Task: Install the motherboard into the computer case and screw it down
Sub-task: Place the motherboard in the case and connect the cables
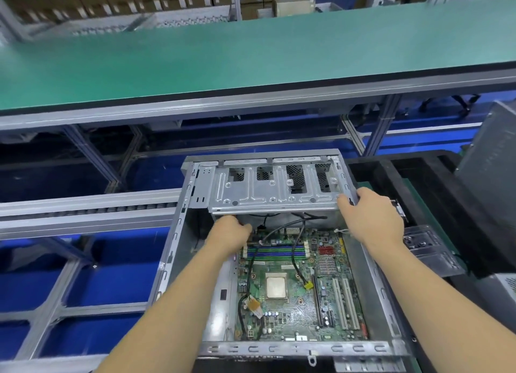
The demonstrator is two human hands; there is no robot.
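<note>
Head view: motherboard (296,286) lies inside the computer case (178,233). Right hand (371,213) grips the drive cage (273,188); left hand (229,230) curls beneath it. Lower it evenly, keeping cables (294,250) unpinched.

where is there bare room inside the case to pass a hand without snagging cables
Bare metal floor runs along the case's left wall beside the motherboard, and a narrower strip between the board and the right wall. Crowded: under the drive cage, where black cables loop and the left hand reaches; the right hand has its grip on the cage's corner.
</note>
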